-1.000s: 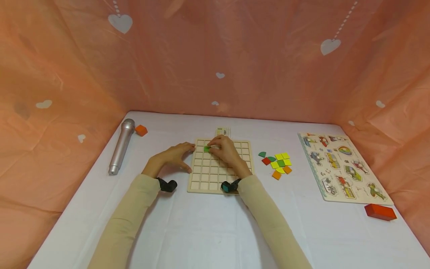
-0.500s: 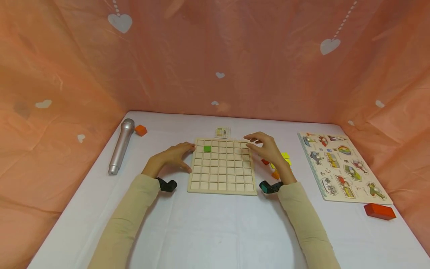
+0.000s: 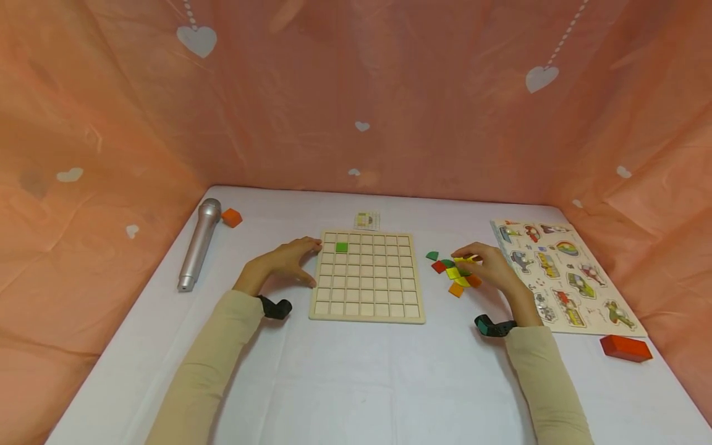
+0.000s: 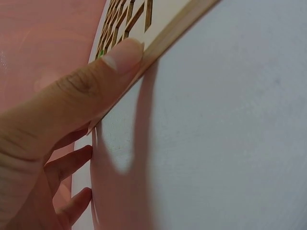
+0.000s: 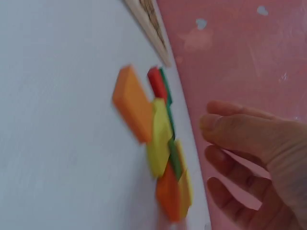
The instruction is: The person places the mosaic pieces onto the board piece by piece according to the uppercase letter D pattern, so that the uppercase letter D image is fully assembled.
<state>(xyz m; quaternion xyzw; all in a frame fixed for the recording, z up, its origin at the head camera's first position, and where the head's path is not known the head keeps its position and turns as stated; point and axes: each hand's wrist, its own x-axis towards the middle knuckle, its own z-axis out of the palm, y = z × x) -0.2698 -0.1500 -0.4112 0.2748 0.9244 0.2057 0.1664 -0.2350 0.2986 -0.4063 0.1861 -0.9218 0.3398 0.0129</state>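
A wooden grid board (image 3: 367, 321) lies flat, with one green square tile (image 3: 342, 248) in a cell near its upper left corner. My left hand (image 3: 283, 259) rests at the board's left edge, fingers spread; in the left wrist view its thumb (image 4: 117, 60) touches the rim. Over a loose group of tiles to the right of the board hovers my right hand (image 3: 492, 267), its fingers loosely bent. The right wrist view shows no tile between those fingers, apart from the yellow tile (image 5: 158, 143), orange tile (image 5: 132, 103) and red tile (image 5: 156, 84).
A small printed card (image 3: 367, 220) lies behind the board. On the far left are a silver microphone (image 3: 200, 244) and an orange block (image 3: 232, 217). At the right sit a picture puzzle board (image 3: 556, 266) and a red block (image 3: 625, 348).
My right hand has let go of the green tile, leaving it in its cell, and moved right, across the board to the loose tiles. The left hand has stayed at the board's edge.
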